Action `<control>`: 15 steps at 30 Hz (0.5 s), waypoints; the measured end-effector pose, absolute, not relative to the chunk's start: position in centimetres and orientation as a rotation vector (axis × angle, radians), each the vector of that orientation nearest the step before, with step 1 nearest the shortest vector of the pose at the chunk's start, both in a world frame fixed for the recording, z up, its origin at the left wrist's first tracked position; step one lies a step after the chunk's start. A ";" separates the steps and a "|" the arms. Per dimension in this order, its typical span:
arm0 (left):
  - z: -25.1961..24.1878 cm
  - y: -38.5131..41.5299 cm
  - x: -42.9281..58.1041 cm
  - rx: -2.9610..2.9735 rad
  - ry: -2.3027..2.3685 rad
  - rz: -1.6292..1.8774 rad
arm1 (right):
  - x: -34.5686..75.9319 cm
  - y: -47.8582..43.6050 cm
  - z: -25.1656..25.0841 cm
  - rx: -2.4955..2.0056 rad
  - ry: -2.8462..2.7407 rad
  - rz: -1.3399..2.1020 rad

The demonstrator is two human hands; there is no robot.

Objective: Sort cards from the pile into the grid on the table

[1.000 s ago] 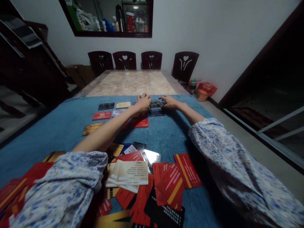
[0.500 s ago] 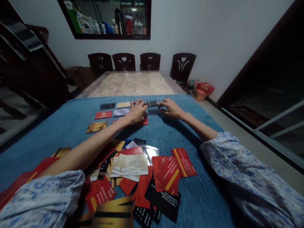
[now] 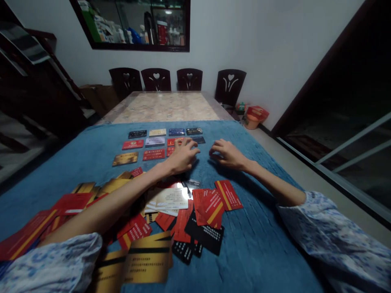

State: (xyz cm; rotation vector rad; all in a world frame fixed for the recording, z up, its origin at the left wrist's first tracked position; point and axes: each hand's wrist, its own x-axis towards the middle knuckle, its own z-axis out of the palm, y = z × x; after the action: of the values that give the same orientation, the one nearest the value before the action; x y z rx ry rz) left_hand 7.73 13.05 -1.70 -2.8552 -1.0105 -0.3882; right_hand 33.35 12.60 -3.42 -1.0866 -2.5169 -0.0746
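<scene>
My left hand (image 3: 183,156) hovers over the right end of the laid-out cards, its fingers loosely bent and apart, nothing seen in them. It partly hides a red card (image 3: 174,141), another red card below that, and a dark card (image 3: 199,140). To the right, my right hand (image 3: 227,154) is just above the blue cloth, fingers curved and apart, holding nothing visible. Rows of cards include a black card (image 3: 194,131), a blue card (image 3: 176,132), a cream card (image 3: 157,132), a lilac card (image 3: 154,141) and a gold card (image 3: 125,158).
Nearer me lies a loose heap of overlapping cards, with cream cards (image 3: 168,199), red cards (image 3: 210,207), black cards (image 3: 206,232) and gold cards (image 3: 146,260). A blue cloth (image 3: 250,240) covers the near table. Dark chairs (image 3: 230,83) stand beyond.
Both hands have drawn back toward me from the upper rows, the right one leaving the dark cards. The blue card and the red cards under the left hand show more now. The view has shifted slightly.
</scene>
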 end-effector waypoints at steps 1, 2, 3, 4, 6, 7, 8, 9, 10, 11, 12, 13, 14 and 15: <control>-1.8 12.6 7.9 -2.869 -0.981 -0.399 | 33.5 12.0 -3.5 -1.090 -2.516 -0.076; -1.8 12.1 8.2 -2.884 -0.949 -0.410 | 33.7 11.4 -3.5 -1.095 -2.515 -0.076; -1.9 11.7 8.4 -2.901 -0.913 -0.418 | 34.0 10.9 -3.6 -1.098 -2.514 -0.076; -1.9 11.3 8.7 -2.921 -0.879 -0.423 | 34.2 10.4 -3.6 -1.101 -2.514 -0.077; -2.0 10.5 9.3 -2.971 -0.813 -0.419 | 34.7 9.4 -3.8 -1.109 -2.517 -0.084; -2.1 10.2 9.7 -2.992 -0.790 -0.426 | 35.0 9.0 -3.8 -1.116 -2.515 -0.091; -2.1 9.8 10.1 -3.022 -0.756 -0.412 | 35.2 8.6 -3.9 -1.125 -2.511 -0.096; -2.1 9.5 10.5 -3.045 -0.730 -0.403 | 35.5 8.3 -4.0 -1.134 -2.507 -0.100; -2.1 9.2 10.9 -3.075 -0.690 -0.383 | 35.8 7.9 -4.0 -1.144 -2.501 -0.103; -2.1 8.9 11.3 -3.113 -0.637 -0.350 | 36.0 7.6 -4.1 -1.154 -2.495 -0.106; -2.1 8.7 11.7 -3.148 -0.593 -0.323 | 36.2 7.3 -4.1 -1.164 -2.488 -0.111; -2.0 8.5 12.1 -3.185 -0.547 -0.295 | 36.4 7.0 -4.2 -1.172 -2.482 -0.118; -2.0 8.3 12.4 -3.221 -0.506 -0.272 | 36.6 6.8 -4.2 -1.180 -2.475 -0.126; -2.0 8.1 12.6 -3.256 -0.475 -0.255 | 36.7 6.5 -4.2 -1.185 -2.469 -0.133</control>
State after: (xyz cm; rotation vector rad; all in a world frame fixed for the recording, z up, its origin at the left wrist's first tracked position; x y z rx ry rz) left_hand 12.65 8.08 -1.96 -3.2559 -0.4749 -0.2547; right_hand 36.74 6.55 -4.25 -1.1853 -2.4688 -0.1334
